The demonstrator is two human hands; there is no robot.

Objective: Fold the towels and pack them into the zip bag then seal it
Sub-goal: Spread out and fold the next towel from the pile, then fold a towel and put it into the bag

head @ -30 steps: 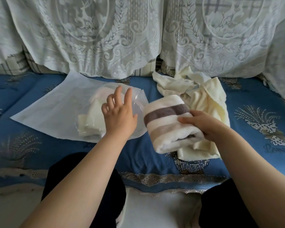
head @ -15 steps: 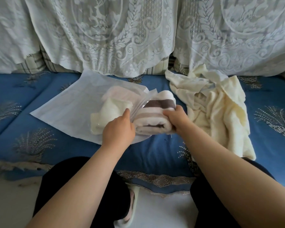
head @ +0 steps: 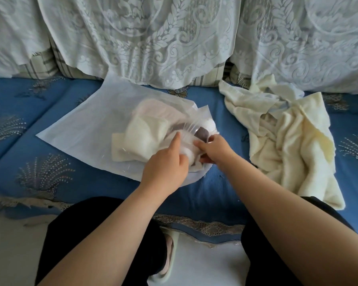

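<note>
**Striped towel partway into the zip bag; loose towels left to fold**

Nearest the camera, dark-trousered knees and a pale slipper (head: 167, 263) on the floor were seen, with both forearms reaching forward over the blue sofa seat (head: 215, 195).

The left hand (head: 165, 166) was held at the mouth of the zip bag (head: 87, 129), its fingers curled at the clear plastic edge and the forefinger stretched out along it; the opening appeared to be held up by this hand, though the grip itself was partly hidden. The right hand (head: 214, 150) was closed on the near end of the striped towel (head: 203, 132), which was judged to be pushed in through the mouth. Only a dark band and a white end of it could be made out through the crumpled plastic.

Deeper in the bag, folded cream towels (head: 141, 139) were already lying, with a pinkish one behind them. So part of the packing was judged done.

Further right, well apart from the bag, a heap of cream towels (head: 287, 141) lay unfolded and rumpled on the seat. These were judged still to be folded and packed, and the bag's seal was not yet closed.

At the back, a lace cover (head: 174, 38) was draped over the sofa's backrest.
</note>
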